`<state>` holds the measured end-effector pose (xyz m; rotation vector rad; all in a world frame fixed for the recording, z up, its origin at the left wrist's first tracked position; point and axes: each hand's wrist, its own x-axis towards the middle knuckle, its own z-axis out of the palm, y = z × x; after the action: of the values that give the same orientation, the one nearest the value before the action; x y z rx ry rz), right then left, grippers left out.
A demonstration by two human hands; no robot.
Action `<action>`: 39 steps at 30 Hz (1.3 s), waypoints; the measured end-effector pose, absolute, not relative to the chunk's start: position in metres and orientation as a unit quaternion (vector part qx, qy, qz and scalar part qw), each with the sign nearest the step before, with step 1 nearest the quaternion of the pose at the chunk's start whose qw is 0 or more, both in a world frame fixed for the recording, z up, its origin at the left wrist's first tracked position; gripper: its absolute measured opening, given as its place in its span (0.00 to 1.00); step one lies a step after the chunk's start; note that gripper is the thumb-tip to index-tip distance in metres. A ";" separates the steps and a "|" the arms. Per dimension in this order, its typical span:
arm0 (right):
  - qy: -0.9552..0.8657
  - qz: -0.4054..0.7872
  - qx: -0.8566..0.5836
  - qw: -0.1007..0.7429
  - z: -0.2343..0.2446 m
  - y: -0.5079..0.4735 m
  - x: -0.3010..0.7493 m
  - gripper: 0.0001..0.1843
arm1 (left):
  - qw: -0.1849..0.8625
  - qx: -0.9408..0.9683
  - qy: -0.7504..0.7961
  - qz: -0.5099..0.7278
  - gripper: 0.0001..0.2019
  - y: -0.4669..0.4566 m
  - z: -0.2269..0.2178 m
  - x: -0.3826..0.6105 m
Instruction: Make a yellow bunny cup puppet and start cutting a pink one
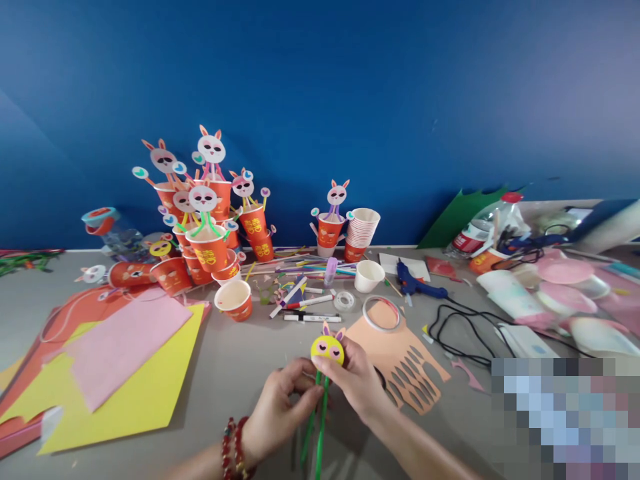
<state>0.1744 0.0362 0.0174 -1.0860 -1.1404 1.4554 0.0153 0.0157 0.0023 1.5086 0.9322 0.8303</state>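
Between my hands is a paper rabbit head (327,349), a yellow disc with pink ears, pink eye patches and dark closed eyes. Green pipe cleaners (323,427) hang down from it. My right hand (357,380) pinches the disc, its thumb lying across the lower front. My left hand (287,400), with red bead bracelets at the wrist, closes its thumb and fingers on the green stems just below the head. The fingers behind the disc are partly hidden.
Orange paper cups (207,253) with rabbit figures stand back left, beside coloured sheets (145,387). Markers (313,318), tape (344,301) and a white cup (369,276) lie ahead. A blue glue gun (420,283) with black cable and cut orange paper (400,360) are at right.
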 end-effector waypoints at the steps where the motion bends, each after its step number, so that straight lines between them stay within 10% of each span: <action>1: -0.471 0.590 -0.447 0.481 0.016 0.036 0.174 0.21 | 0.538 0.652 0.401 0.353 0.11 0.015 0.002 0.016; 16: -0.495 0.594 -0.437 0.459 0.006 0.037 0.174 0.19 | 0.719 0.495 0.337 0.354 0.17 0.020 0.000 0.018; 39: -0.549 0.589 -0.427 0.412 -0.007 0.052 0.188 0.18 | 0.710 0.421 0.413 0.385 0.23 0.036 -0.012 0.010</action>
<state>0.1876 0.0522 -0.0074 -1.0750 -1.3805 1.4811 0.0103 0.0357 -0.0120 0.9339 0.9160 0.8537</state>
